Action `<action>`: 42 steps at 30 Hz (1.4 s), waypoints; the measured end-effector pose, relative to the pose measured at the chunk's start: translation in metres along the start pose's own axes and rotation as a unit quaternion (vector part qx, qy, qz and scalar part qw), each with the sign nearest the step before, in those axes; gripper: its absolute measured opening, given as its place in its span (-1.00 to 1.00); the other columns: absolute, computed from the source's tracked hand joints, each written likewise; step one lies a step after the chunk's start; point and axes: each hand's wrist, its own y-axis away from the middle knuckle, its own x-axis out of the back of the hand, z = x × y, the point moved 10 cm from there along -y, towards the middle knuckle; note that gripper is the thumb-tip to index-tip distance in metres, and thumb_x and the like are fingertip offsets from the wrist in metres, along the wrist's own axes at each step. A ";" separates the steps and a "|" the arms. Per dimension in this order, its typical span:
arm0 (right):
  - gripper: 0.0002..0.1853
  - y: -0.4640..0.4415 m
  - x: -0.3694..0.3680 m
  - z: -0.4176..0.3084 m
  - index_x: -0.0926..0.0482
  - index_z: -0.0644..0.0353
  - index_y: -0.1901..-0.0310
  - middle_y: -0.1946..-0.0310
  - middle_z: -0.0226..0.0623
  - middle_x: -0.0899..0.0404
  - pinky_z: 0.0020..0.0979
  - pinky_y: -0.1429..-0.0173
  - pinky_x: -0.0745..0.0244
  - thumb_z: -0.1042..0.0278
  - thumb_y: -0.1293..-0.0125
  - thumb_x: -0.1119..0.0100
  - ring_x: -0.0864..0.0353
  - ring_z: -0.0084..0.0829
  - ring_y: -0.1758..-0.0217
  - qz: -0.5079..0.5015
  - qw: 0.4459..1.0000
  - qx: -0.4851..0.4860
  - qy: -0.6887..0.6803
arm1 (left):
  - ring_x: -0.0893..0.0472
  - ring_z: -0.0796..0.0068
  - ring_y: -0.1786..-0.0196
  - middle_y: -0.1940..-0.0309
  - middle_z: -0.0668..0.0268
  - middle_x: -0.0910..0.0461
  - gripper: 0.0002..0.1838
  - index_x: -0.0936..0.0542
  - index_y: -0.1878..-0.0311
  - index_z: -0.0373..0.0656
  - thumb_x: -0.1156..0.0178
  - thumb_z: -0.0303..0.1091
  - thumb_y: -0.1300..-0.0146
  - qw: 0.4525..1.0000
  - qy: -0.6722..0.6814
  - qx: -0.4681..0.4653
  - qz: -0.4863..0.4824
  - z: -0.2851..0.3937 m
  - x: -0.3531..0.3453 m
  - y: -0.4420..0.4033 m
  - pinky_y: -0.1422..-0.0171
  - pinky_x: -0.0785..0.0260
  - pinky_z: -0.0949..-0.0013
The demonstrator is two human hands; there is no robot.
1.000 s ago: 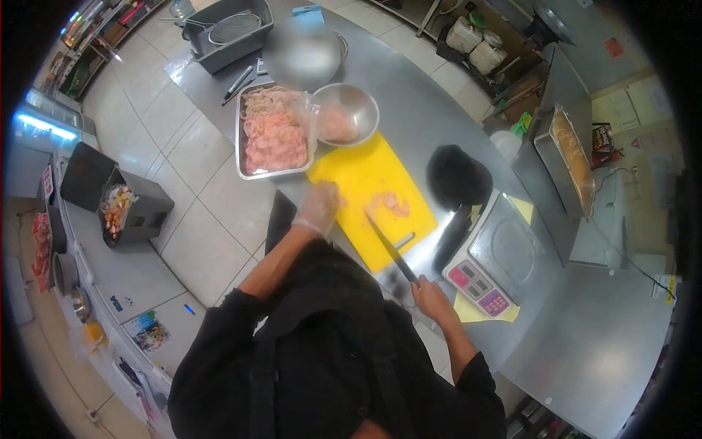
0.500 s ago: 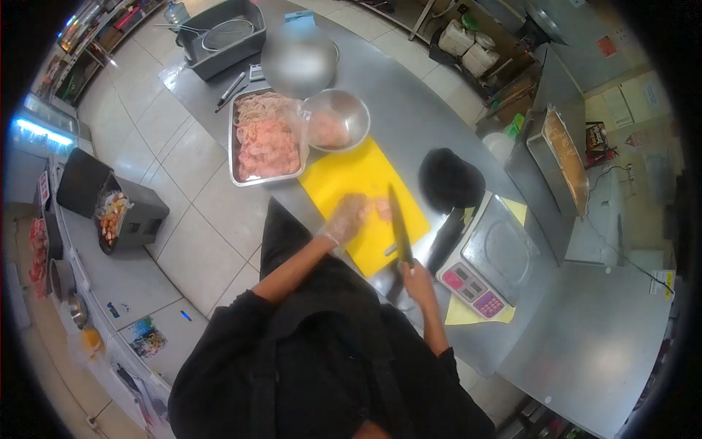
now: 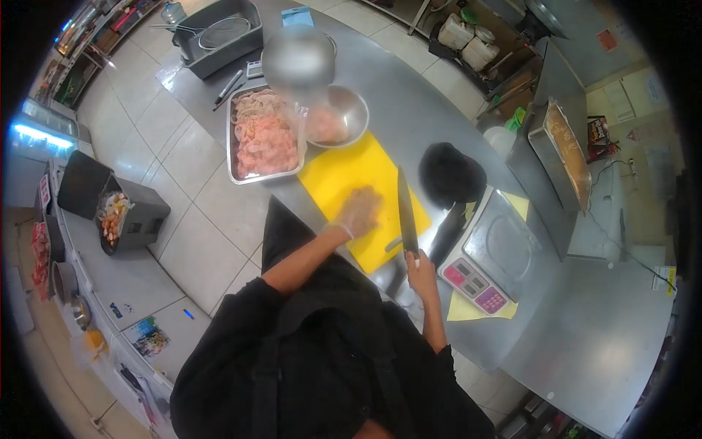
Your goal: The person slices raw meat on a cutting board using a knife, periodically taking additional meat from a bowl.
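Observation:
My left hand [image 3: 360, 211], in a clear plastic glove, lies over the yellow cutting board [image 3: 329, 174] with its fingers stretched out. Whether any meat is under it is hidden. A large knife [image 3: 406, 212] is gripped in my right hand [image 3: 422, 272], its blade pointing away from me along the board's right side. A metal tray [image 3: 235, 178] of raw pink meat pieces [image 3: 267, 146] stands beyond the board's left corner. Touching the board's far end is a steel bowl [image 3: 357, 110] with more pink meat in it.
A digital scale [image 3: 497, 241] and a black rounded object [image 3: 452, 174] sit right of the board. Farther back are a blurred round metal bowl [image 3: 298, 62], a marker [image 3: 232, 82] and a grey bin [image 3: 219, 55] holding a strainer. An open-lidded grey bin [image 3: 142, 219] stands left.
My left hand has shifted slightly away from me and spread its fingers over where small meat pieces showed. The knife has moved a little to the right.

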 end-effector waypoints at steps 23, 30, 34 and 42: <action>-0.67 -0.004 -0.054 -0.002 -0.57 0.32 -0.01 0.57 -0.24 -0.56 -0.35 0.53 -0.37 0.15 -0.55 -0.07 -0.50 -0.44 0.66 -0.030 0.991 0.011 -0.132 | -0.65 0.14 0.18 0.18 0.19 -0.67 -0.73 -0.66 -0.03 -0.15 -0.29 -0.29 -0.31 0.870 0.262 0.178 0.379 -0.146 0.253 0.020 -0.01 -0.50 0.16; -0.67 -0.008 -0.045 -0.041 -0.56 0.29 -0.05 0.60 -0.30 -0.52 -0.37 0.56 -0.38 0.16 -0.56 -0.07 -0.49 -0.46 0.66 -0.054 0.991 0.029 -0.122 | -0.69 0.06 -0.07 -0.04 0.03 -0.69 -0.67 -0.64 -0.12 -0.19 -0.33 -0.28 -0.35 0.966 0.003 0.220 0.136 -0.241 0.231 0.001 -0.16 -0.52 0.16; -0.61 -0.001 -0.052 -0.028 -0.56 0.29 -0.15 0.61 -0.34 -0.48 -0.38 0.57 -0.34 0.13 -0.52 -0.12 -0.44 -0.49 0.68 -0.077 0.982 -0.042 -0.164 | -0.67 0.08 -0.10 -0.01 0.02 -0.70 -0.68 -0.66 -0.11 -0.15 -0.25 -0.23 -0.39 0.954 0.054 0.231 0.182 -0.218 0.241 0.000 -0.20 -0.49 0.11; -0.62 -0.001 -0.057 -0.022 -0.54 0.28 -0.10 0.62 -0.39 -0.44 -0.41 0.61 -0.32 0.12 -0.51 -0.13 -0.42 -0.52 0.71 -0.079 0.982 -0.028 -0.168 | -0.59 0.06 -0.18 -0.13 0.05 -0.62 -0.69 -0.63 -0.13 -0.15 -0.20 -0.35 -0.35 0.914 -0.390 0.076 -0.085 -0.138 0.188 -0.063 -0.24 -0.43 0.14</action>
